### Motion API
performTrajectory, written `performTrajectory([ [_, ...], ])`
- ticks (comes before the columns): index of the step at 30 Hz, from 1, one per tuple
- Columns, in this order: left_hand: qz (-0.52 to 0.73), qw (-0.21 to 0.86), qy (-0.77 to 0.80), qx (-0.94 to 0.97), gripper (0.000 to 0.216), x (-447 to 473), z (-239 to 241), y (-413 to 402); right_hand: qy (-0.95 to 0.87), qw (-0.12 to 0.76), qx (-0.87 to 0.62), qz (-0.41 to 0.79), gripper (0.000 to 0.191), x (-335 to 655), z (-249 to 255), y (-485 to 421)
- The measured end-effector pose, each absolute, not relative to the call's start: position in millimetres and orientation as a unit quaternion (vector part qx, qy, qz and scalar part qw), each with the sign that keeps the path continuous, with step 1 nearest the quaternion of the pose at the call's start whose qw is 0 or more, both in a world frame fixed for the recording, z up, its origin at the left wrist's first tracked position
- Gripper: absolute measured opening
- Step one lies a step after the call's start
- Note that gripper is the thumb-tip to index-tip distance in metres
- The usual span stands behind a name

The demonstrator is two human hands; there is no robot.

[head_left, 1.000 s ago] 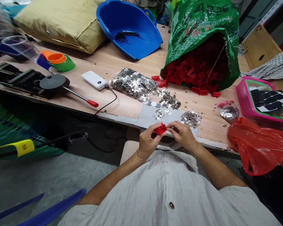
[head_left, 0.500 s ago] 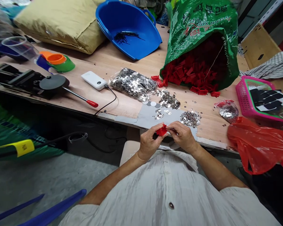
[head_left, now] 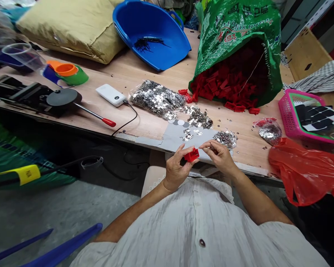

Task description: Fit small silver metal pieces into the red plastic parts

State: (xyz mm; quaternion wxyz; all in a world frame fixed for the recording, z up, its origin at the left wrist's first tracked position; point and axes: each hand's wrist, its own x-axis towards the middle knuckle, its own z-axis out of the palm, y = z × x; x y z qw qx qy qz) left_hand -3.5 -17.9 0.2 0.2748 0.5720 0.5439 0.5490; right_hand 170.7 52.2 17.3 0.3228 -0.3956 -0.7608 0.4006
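Note:
My left hand [head_left: 177, 166] pinches a small red plastic part [head_left: 191, 154] at the table's near edge, just above my lap. My right hand [head_left: 218, 155] is beside it, fingers curled and pinched together, a short gap from the part; what the fingertips hold is too small to make out. Just beyond my hands lies a heap of small silver metal pieces [head_left: 225, 138] on a grey sheet [head_left: 174, 134]. Further back a green sack [head_left: 239, 40] lies tipped over, spilling many red plastic parts [head_left: 225, 87].
A clear bag of silver pieces [head_left: 157, 98], a white power bank [head_left: 111, 94] with a cable, a black hand press [head_left: 58, 98] with a red-tipped lever, a blue tub [head_left: 153, 31], a tan sack [head_left: 72, 26], a pink basket [head_left: 308, 118] and a red plastic bag [head_left: 306, 170] crowd the wooden table [head_left: 144, 74].
My right hand has drawn slightly away from the red part, which my left hand has turned and keeps holding. Before, both hands were pressed together on it.

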Motion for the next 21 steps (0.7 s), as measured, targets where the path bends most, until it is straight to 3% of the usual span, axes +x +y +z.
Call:
performTrajectory([
  [14, 0.507, 0.175, 0.511, 0.671, 0.031, 4.0, -7.8, -19.5, -0.626, 0.283, -0.370, 0.625, 0.024, 163.2, -8.0, 47.3],
  [21, 0.490, 0.267, 0.508, 0.656, 0.033, -0.9, -14.5, -24.3, -0.508, 0.263, -0.349, 0.742, 0.037, 167.5, -20.9, 34.8],
])
